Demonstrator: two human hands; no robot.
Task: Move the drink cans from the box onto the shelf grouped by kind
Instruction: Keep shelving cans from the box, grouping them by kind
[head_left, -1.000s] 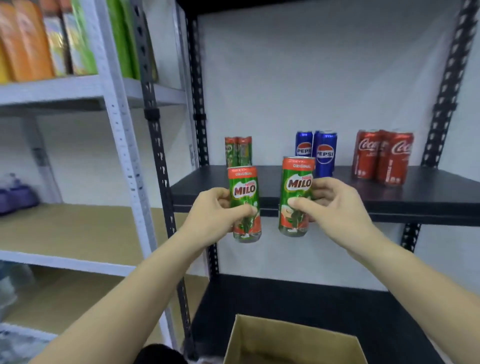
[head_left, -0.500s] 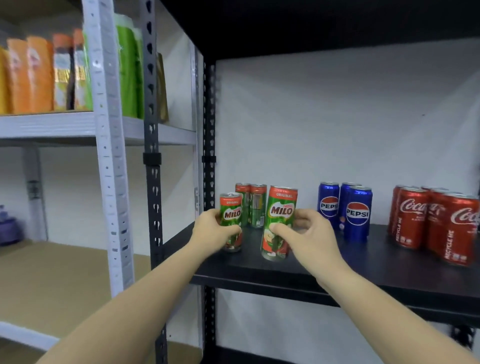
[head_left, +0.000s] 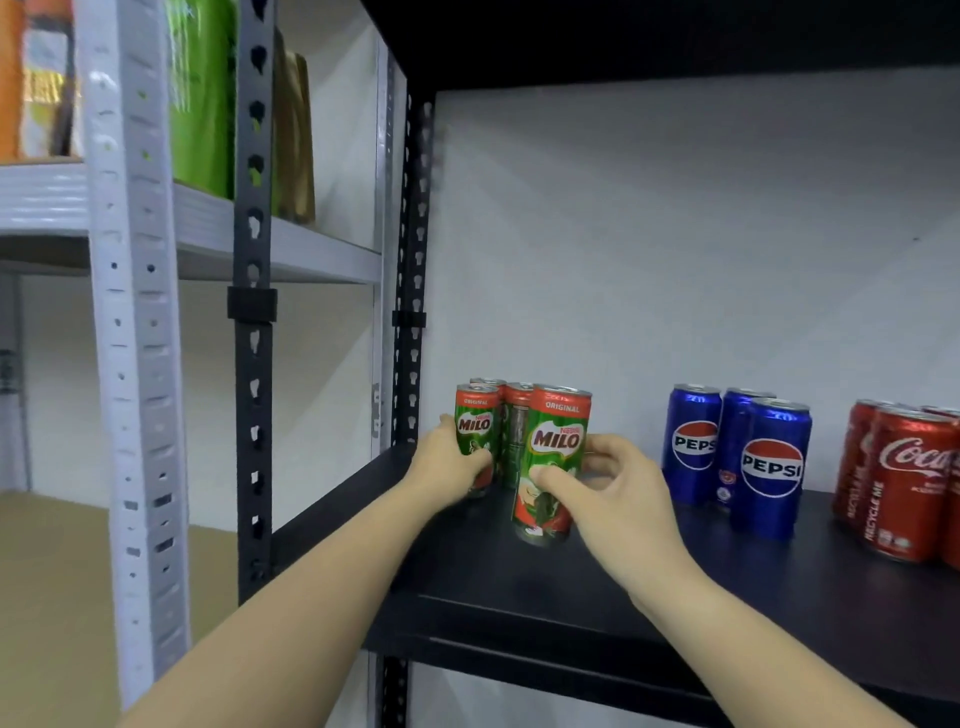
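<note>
Black shelf (head_left: 649, 587), both hands on it. Left hand (head_left: 448, 467) grips a Milo can (head_left: 475, 431) just in front of two more Milo cans (head_left: 511, 410) at the back. Right hand (head_left: 610, 486) grips a second Milo can (head_left: 553, 462), upright, nearer the front edge. Three Pepsi cans (head_left: 769, 467) stand to the right; Coca-Cola cans (head_left: 904, 488) beyond them at frame edge. Grey rack (head_left: 132, 364) at left holds green and orange packets (head_left: 200, 93).

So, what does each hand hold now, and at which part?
The left hand holds one Milo can around its lower body; the right hand holds another Milo can around its middle, both on the black shelf.
</note>
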